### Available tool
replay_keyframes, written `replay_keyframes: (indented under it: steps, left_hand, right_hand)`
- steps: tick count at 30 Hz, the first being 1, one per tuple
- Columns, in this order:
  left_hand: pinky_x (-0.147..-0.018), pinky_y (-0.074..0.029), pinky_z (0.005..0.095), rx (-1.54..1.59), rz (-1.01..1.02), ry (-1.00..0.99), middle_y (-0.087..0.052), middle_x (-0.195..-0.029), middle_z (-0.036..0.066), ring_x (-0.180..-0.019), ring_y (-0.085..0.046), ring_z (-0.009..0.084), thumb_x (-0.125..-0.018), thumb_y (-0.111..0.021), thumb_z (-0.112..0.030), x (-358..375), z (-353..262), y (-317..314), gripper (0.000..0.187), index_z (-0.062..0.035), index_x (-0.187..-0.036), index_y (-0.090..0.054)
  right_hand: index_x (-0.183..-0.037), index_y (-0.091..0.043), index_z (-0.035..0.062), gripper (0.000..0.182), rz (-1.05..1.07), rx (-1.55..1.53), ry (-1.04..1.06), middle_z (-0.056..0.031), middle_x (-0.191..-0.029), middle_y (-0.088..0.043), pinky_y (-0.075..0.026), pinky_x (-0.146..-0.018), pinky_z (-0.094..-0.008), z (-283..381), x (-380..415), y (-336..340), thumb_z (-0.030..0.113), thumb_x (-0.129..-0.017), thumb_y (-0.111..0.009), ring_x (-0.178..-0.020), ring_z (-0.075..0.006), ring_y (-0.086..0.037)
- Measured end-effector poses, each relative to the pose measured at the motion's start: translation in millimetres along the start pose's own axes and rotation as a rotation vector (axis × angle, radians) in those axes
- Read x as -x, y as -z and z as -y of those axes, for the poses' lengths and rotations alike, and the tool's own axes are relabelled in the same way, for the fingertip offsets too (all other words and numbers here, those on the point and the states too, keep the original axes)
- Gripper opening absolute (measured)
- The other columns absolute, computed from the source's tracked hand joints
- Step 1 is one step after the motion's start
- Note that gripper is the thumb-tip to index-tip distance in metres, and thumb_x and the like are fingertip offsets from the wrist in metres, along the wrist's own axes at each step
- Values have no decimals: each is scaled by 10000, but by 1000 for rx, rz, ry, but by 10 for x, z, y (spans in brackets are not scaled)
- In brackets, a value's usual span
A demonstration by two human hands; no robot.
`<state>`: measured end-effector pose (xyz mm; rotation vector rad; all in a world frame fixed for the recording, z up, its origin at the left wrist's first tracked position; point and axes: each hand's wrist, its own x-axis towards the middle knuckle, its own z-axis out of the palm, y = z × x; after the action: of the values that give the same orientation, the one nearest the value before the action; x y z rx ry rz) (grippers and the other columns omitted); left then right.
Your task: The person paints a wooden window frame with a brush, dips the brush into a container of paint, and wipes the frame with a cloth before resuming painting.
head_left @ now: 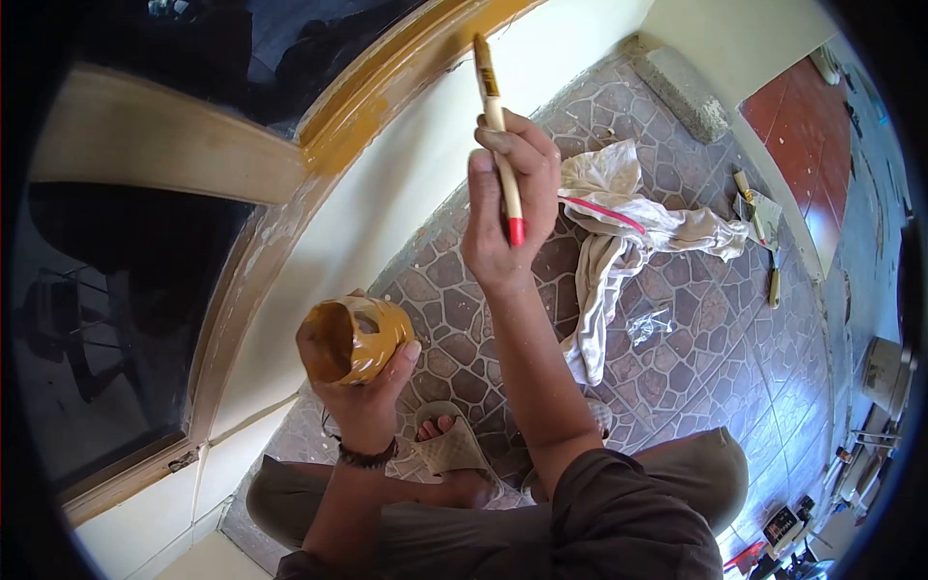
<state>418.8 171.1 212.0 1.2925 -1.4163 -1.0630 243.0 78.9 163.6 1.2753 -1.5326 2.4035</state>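
Observation:
My right hand is closed round the pale wooden handle of a paintbrush, whose handle end is red. Its bristles, coated yellow-brown, point up at the lower edge of a wooden window frame. Along the top part of the frame lies wet yellow-brown paint, while the lower part shows bare, patchy wood. In my left hand I hold a paint can, tilted with its mouth facing left. The same yellow-brown paint streaks its outside and lines its inside.
A white cloth with a red stripe lies crumpled on the stone-patterned floor. Right of it are another brush, a scraper and a clear plastic wrapper. A concrete block sits by the wall; several tools lie at the lower right.

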Motion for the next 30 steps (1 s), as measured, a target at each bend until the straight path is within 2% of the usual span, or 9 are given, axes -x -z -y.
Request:
replay_keyframes:
  steps: [3, 5, 7, 10, 15, 19, 21, 26, 30]
  left_hand:
    - [-937, -487, 325, -22, -50, 1, -537, -1220, 132, -1081, -566, 200, -707, -820, -38, -50, 298, -111, 718, 5, -1279, -389]
    - [-927, -489, 321, -80, -74, -5, -545, -1195, 115, -1073, -566, 187, -699, -832, -41, -74, 498, -181, 724, -5, -1280, -402]
    - [-921, -492, 319, -61, -104, 8, -552, -1171, 98, -1056, -571, 174, -684, -852, -57, -99, 615, -294, 716, -8, -1263, -434]
    - [-911, -500, 310, -42, -126, 38, -577, -1151, 79, -1028, -591, 164, -661, -882, -96, -104, 1070, -336, 711, -1, -1243, -486]
    - [-907, -509, 318, -126, -141, 67, -591, -1174, 85, -1051, -596, 175, -678, -878, -97, -55, 1381, -283, 707, 11, -1266, -500]
    - [-885, -512, 313, -252, -293, 146, -626, -1128, 95, -1002, -621, 180, -651, -902, -129, 10, 1759, -305, 690, 22, -1219, -540]
    - [-879, -514, 313, -269, -354, 178, -638, -1115, 100, -983, -630, 182, -643, -909, -137, 19, 1915, -301, 687, 25, -1206, -551]
    - [-891, -514, 338, -345, -426, 318, -654, -1115, 101, -992, -642, 219, -613, -930, -212, 36, 2057, -344, 744, 11, -1213, -551]
    - [-882, -522, 337, -294, -436, 268, -625, -1181, 117, -1021, -632, 225, -609, -935, -244, 56, 2082, -371, 803, 19, -1244, -519]
  right_hand:
    - [-1032, -612, -2, 180, -66, -142, -69, -201, -1103, -592, -488, -835, -360, -70, -2, 38, -26, -856, -642, -969, -284, -607]
    - [-1046, -612, 3, 199, 5, -37, -11, -209, -1119, -584, -492, -839, -367, -2, -48, 91, -30, -852, -643, -979, -292, -608]
    - [-1072, -600, 12, 178, 120, 9, -52, -185, -1158, -586, -452, -905, -368, 57, -19, 60, 29, -896, -622, -1027, -250, -581]
    - [-1076, -601, 7, 186, 99, -26, -66, -184, -1166, -585, -444, -913, -371, 84, 5, 59, 29, -892, -624, -1037, -252, -574]
    - [-1093, -583, -3, 179, 65, -96, -122, -194, -1159, -576, -449, -906, -347, 78, -13, 67, 29, -918, -598, -1049, -239, -566]
    - [-1112, -569, -6, 187, 84, -61, -102, -193, -1170, -566, -463, -909, -354, 15, 50, 88, 30, -929, -583, -1054, -239, -577]
    - [-1139, -550, -8, 200, 5, -161, -148, -195, -1194, -545, -479, -924, -363, -1, 111, 79, 25, -941, -557, -1061, -246, -595]
    - [-1146, -537, -18, 203, -54, -224, -189, -200, -1212, -522, -488, -948, -376, 12, 126, 119, 14, -946, -535, -1072, -262, -607]
    - [-1147, -542, -15, 204, 30, -153, -149, -202, -1207, -531, -473, -940, -368, 65, 122, 129, 19, -945, -539, -1083, -250, -587]
